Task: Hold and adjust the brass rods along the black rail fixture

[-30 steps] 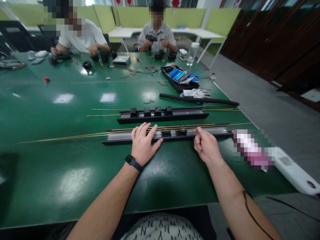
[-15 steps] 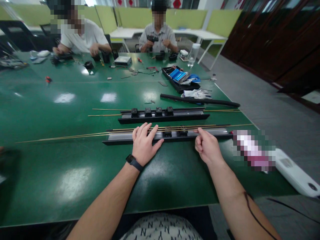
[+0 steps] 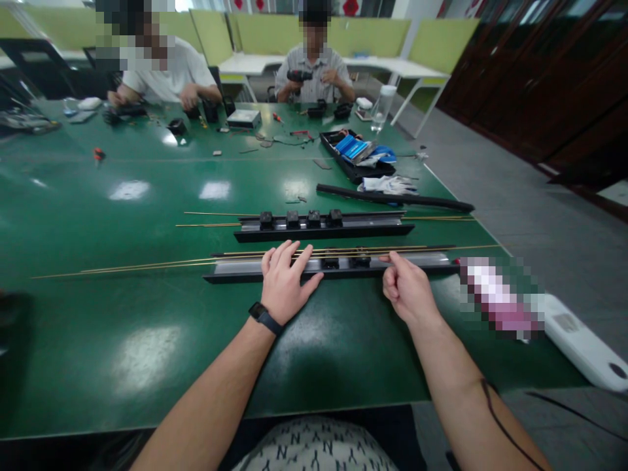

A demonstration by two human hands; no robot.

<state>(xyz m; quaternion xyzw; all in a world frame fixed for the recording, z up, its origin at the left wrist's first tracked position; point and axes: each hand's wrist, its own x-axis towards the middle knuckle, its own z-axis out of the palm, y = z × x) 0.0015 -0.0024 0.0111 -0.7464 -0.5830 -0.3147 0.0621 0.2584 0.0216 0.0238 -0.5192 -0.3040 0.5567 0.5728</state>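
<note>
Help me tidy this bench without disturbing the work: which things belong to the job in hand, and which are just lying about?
In hand:
left hand flat on the near rail
right hand pinching the brass rods at that rail
clips on the rail

Lying about:
far rail
black tube
gloves
tray
bottle
white device

left hand [image 3: 287, 281] lies flat, fingers [image 3: 284, 256] spread, on the near black rail [image 3: 235, 269], across the thin brass rods [image 3: 147, 266] that run along it. right hand [image 3: 407, 291] loosely curled, thumb and forefinger pinched at the rods just right of two small black blocks [image 3: 346, 261]. second rail [image 3: 324, 226] with four blocks lies parallel behind. green table [image 3: 122, 327] carries both. black tray [image 3: 356, 160] and a clear bottle [image 3: 380, 108] farther back; two seated people work at the far side.
</note>
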